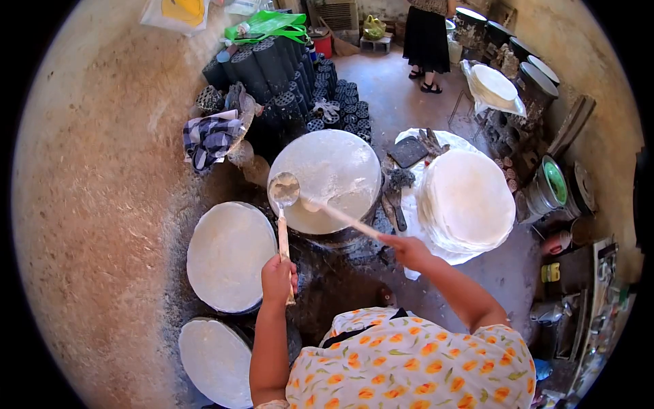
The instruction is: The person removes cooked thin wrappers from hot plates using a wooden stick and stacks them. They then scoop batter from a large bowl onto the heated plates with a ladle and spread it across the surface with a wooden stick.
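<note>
My left hand (pixel 277 279) is closed round the wooden handle of a metal ladle (pixel 284 189), whose bowl hangs over the left edge of a large round griddle (pixel 335 163). A pale wooden stick (pixel 347 219) is gripped in my right hand (pixel 407 251), its far end at the griddle's surface. White batter coats the griddle, wetter and shinier toward the front. To the right, a tall stack of round white sheets (pixel 470 198) lies on a white cloth. Two more round pale surfaces, an upper one (pixel 231 258) and a lower one (pixel 216 362), stand at the left.
Black coal cylinders (pixel 255 73) are piled behind the griddle, under a green bag (pixel 269 26). A checked cloth (pixel 210 138) lies at the left. Another person (pixel 426 41) stands at the back near drums. A smaller white stack (pixel 494 83) and a green-lined pot (pixel 554 181) are at the right.
</note>
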Demonstrator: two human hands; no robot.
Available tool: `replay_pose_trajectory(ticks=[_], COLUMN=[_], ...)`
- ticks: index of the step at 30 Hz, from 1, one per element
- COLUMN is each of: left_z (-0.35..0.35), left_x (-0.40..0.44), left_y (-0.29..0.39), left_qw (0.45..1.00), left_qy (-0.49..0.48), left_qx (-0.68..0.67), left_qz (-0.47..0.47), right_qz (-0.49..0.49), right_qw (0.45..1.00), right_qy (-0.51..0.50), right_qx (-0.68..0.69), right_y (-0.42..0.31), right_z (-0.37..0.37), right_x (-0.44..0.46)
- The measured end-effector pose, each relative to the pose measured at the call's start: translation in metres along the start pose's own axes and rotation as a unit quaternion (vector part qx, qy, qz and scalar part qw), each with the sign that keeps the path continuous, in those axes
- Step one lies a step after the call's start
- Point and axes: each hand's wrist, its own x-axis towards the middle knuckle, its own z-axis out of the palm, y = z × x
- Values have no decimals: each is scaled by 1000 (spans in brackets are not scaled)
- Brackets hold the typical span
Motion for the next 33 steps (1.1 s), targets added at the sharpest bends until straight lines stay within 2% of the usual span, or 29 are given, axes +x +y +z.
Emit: replay_pose_trajectory(ticks=[1, 2, 4, 5, 6, 8, 9, 10, 11, 12, 13, 15, 17, 18, 20, 21, 22, 23, 24, 26, 27, 28, 29, 30, 31, 32, 33], left_z=[2, 4, 11, 14, 18, 27, 32, 34, 27, 12, 3, -17, -25, -19, -19, -18, -19, -28, -31, -35, -33, -33, -33, -31, -34, -34, -33], left_x=[2, 4, 2, -2, -5, -18, -26, -33, -35, -37, -41, -65, -88, -97, -104, -101, -98, -91, -91, -91, -95, -96, -99, -99, -95, -91, -88], left_y=[-2, -3, -4, -4, -5, -5, -2, -1, -4, -6, 0, 13, 19, 21, 22, 23, 22, 15, 11, 8, 8, 10, 12, 12, 10, 8, 7], left_qw=[1000, 999, 998, 997, 996, 996, 993, 986, 985, 969, 942, 926, 926, 937, 944, 938, 931, 882, 880, 789, 816, 815, 858, 896, 889, 889, 894], left_qy=[2, 4, 12, 8, 4, -9, 0, 9, 10, -15, -40, -50, -61, -26, 13, -17, -48, -121, -120, -223, -209, -211, -174, -137, -128, -132, -123], left_qx=[22, 45, 59, 67, 76, 9, -54, -116, -118, -211, -303, -354, -360, -338, -322, -335, -348, -441, -446, -560, -531, -531, -476, -417, -431, -429, -422], left_qz=[-1, -1, -14, -33, -51, -90, -105, -121, -122, -130, -137, -120, -97, -83, -72, -86, -99, -115, -112, -117, -98, -96, -80, -65, -87, -90, -90], right_qz=[-35, -34, -12, 117, 117, -42, -43, 11, 38, 66, 35, 6, -85, -89, -102, -129, -133, -127, -119, -101, -31, 3, 38, 46, 56, 59, -2], right_qw=[996, 996, 979, 976, 975, 973, 973, 966, 960, 952, 956, 960, 990, 990, 979, 975, 975, 977, 970, 969, 985, 989, 992, 999, 996, 996, 1000], right_qy=[81, 79, 172, 64, 63, 48, 47, -14, -46, -76, -59, -46, 41, 40, 89, 138, 134, 170, 205, 217, 159, 131, 102, 23, -57, -55, 23], right_qx=[28, 28, 107, 175, 176, 220, 220, 257, 275, 290, 284, 276, 101, 100, -149, -114, -120, -30, 60, 69, 66, 65, 62, 9, -42, -40, 16], right_y=[18, 31, 24, 5, 6, 14, -3, -30, -42, -54, -59, -72, -83, -90, -100, -90, -81, -72, -61, -30, -15, -14, -14, -28, -34, -27, -14], right_z=[6, 18, 20, 19, 37, 82, 80, 71, 63, 56, 52, 37, 15, 6, -5, -1, 3, 6, 10, 29, 45, 50, 54, 51, 50, 51, 51], right_x=[-2, 1, 2, -5, -5, -5, -7, -15, -20, -24, -26, -32, -38, -37, -39, -32, -24, -16, -7, -3, -11, -19, -28, -43, -54, -57, -57])
